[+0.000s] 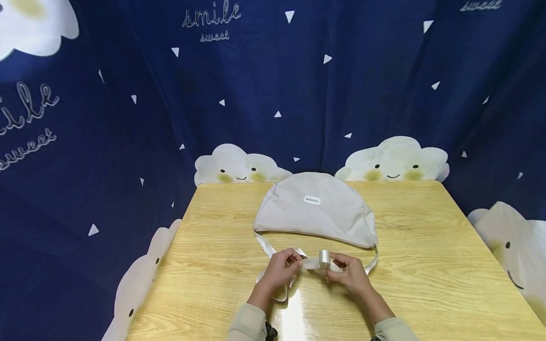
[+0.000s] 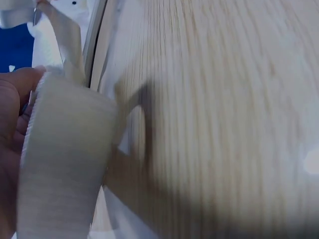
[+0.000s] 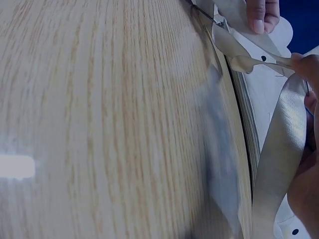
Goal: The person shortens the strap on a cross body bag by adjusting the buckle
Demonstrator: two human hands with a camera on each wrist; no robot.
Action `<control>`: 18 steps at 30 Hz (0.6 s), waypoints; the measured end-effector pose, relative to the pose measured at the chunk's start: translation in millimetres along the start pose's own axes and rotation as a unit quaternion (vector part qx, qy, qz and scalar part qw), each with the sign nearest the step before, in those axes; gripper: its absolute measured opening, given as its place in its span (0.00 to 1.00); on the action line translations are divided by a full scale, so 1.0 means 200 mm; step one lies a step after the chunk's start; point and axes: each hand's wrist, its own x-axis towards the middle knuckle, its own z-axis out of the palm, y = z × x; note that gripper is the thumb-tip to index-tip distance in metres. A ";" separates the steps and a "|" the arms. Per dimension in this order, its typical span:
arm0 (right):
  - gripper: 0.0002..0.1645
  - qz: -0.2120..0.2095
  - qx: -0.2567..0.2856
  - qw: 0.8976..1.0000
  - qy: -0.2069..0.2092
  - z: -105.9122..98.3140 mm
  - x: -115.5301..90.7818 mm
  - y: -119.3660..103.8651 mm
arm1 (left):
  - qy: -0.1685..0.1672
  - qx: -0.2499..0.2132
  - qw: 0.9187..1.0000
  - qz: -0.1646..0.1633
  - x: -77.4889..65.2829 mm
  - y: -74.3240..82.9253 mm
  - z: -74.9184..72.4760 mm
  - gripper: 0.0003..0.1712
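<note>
A pale grey-beige shoulder bag (image 1: pixel 313 213) lies on the table with its small white label upside down in the head view. Its satiny strap (image 1: pixel 310 263) runs from both lower corners toward the person. My left hand (image 1: pixel 282 269) pinches the strap between thumb and fingers. A short distance to the right, my right hand (image 1: pixel 350 272) grips another part of it, where a shiny loop of strap (image 1: pixel 323 259) stands up at the fingertips. In the left wrist view a broad curve of strap (image 2: pixel 65 164) covers part of the hand. The right wrist view shows the strap twisted between both hands.
The wooden table (image 1: pixel 426 265) carries the bag near its far edge. Loose strap (image 1: pixel 280 299) trails on the wood below the left hand. A dark blue curtain (image 1: pixel 273 85) with clouds and white triangles hangs behind and on both sides.
</note>
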 end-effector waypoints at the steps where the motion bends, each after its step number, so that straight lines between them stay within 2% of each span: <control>1: 0.23 -0.003 -0.002 1.000 0.001 0.00 0.00 0.00 | 0.003 0.000 1.000 0.004 0.00 0.00 -0.01 0.03; 8: 0.23 -0.009 -0.011 1.000 0.021 0.00 -0.01 0.01 | 0.023 0.004 1.000 0.010 -0.02 -0.01 -0.07 0.04; 18: 0.23 0.000 -0.005 1.000 0.021 0.00 -0.01 0.02 | 0.036 0.018 0.999 -0.033 -0.05 -0.01 -0.16 0.04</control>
